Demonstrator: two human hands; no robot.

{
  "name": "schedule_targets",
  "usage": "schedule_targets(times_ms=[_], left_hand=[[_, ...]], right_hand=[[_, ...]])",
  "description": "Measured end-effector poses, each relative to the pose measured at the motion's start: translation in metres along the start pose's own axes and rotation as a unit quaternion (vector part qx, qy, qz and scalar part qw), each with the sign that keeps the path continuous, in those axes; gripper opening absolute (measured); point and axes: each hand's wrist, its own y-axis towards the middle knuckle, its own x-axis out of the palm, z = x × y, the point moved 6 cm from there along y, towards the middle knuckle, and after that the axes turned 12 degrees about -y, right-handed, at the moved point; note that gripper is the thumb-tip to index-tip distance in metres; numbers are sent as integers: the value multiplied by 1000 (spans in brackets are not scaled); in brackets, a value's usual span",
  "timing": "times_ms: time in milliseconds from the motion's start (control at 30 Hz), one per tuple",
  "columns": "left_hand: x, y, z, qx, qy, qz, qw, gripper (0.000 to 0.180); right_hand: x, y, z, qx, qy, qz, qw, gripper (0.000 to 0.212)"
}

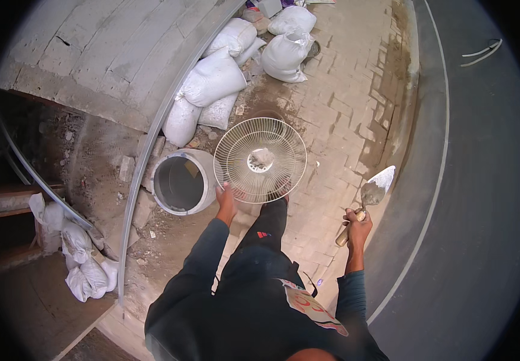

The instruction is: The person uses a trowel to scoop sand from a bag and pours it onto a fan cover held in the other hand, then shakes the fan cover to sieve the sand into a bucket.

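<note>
A round cream wire fan guard (285,139) is in front of my legs, and a small heap of grey crumbly stuff (261,158) lies on its solid centre disc. My left hand (226,203) grips the guard's near left rim, with the fingers partly hidden behind it. Off to the right, near the road, my right hand (359,227) is closed round the wooden handle of a pointed trowel (377,186). Grey material clings to the lower part of its blade. Just left of the guard stands a white bucket (204,167) with a dark grey interior.
Stuffed white sacks (214,78) are piled beyond the bucket, and more sacks (287,57) sit farther off. A curved metal rail (145,150) runs along the left. Paving bricks (326,120) lead to the kerb and asphalt road (476,180). At far left is a dark sunken opening (16,222).
</note>
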Motion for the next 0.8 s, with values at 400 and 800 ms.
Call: schedule_targets(times_ms=[400,800], left_hand=[[76,320,-277,-61,-312,156,935,30],[124,367,-422,-120,-289,194,930,53]], right_hand=[[-109,223,120,164,-154,55,973,24],[-109,443,151,195,-310,-47,929,23]])
